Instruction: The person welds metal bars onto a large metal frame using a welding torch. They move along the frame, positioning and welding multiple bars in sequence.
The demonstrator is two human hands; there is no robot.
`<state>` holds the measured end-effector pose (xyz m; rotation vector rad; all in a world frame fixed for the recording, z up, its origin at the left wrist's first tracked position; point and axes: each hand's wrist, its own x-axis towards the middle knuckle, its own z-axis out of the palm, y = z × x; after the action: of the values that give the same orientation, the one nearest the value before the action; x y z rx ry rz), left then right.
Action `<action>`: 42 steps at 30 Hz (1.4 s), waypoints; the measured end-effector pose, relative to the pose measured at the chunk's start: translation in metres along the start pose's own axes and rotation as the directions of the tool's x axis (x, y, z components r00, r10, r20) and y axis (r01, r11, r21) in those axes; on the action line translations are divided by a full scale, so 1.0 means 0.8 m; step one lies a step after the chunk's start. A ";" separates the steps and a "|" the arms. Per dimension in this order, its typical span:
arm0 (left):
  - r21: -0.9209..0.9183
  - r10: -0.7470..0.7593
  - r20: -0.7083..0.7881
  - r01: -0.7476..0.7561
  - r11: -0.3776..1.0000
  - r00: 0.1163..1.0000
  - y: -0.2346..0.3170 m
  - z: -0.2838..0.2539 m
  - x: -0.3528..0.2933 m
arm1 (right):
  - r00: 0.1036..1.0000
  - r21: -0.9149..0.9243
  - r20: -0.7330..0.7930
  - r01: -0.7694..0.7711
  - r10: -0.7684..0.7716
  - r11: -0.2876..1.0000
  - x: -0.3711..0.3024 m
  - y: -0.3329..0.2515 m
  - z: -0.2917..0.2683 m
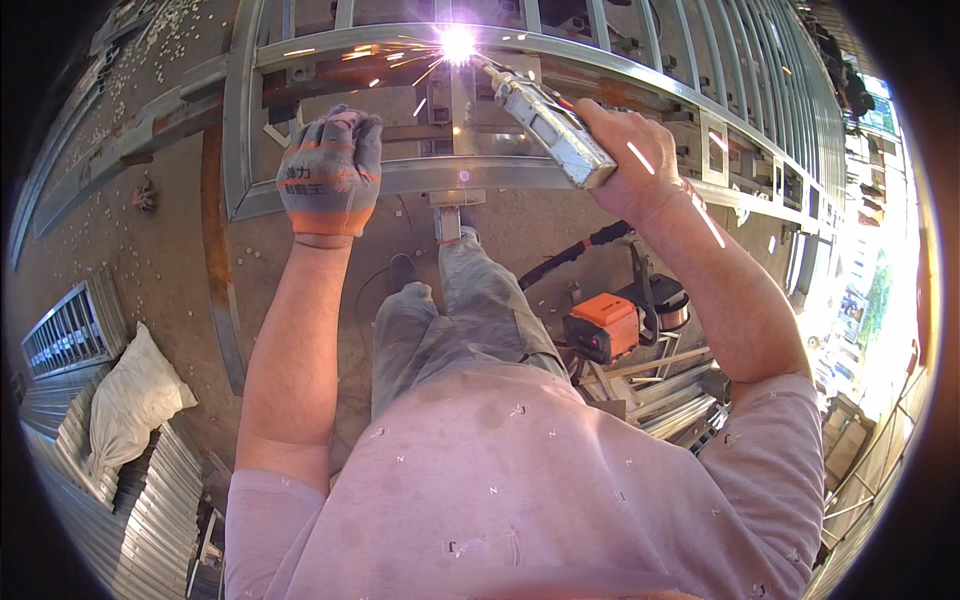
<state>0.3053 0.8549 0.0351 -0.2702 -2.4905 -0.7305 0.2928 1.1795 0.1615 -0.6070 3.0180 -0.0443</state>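
The right hand (634,152) has its fingers (594,116) wrapped round the welding gun (553,130) — long, slanting toward 10 o'clock, its tip just beside the bright spark (457,44) on the metal frame (400,176) — while the left hand (331,175), away from the gun, is balled up.

And it's one orange machine (605,327) for our marker! One coppery spool (676,317) just right of it, two trouser legs (405,335) to its left. Above it, two hands, left (332,175) and right (632,150), one glove (325,218), one welding gun (552,128), one arc (458,44)! Far left of it, one white sack (140,400)!
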 end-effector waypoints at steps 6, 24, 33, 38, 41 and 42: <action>0.001 -0.010 0.006 0.010 1.000 1.000 0.001 -0.001 0.000 | 0.989 -0.045 0.130 -0.068 0.073 0.997 0.002 0.001 -0.002; 0.002 0.034 -0.040 -0.034 0.999 0.999 0.001 0.000 0.003 | 0.982 -0.071 0.167 -0.077 0.088 0.994 -0.001 0.009 -0.006; 0.028 -0.005 0.011 0.005 1.000 1.000 0.004 -0.003 0.001 | 0.989 0.034 0.132 -0.075 0.070 0.997 -0.033 0.018 -0.022; 0.078 -0.003 0.028 0.001 0.997 1.000 -0.002 -0.004 -0.001 | 0.979 0.057 0.135 -0.162 0.153 0.985 -0.092 0.051 -0.046; 0.104 -0.041 0.077 0.033 0.994 0.996 -0.006 -0.005 -0.010 | 0.955 0.046 0.169 -0.255 0.244 0.966 -0.135 0.097 -0.057; 0.103 -0.028 0.069 0.020 0.994 0.997 -0.010 -0.004 -0.012 | 0.947 0.034 0.164 -0.286 0.277 0.958 -0.150 0.116 -0.060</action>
<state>0.3123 0.8461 0.0288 -0.2327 -2.5924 -0.6103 0.3640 1.3120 0.2120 -0.1599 2.9042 -0.0644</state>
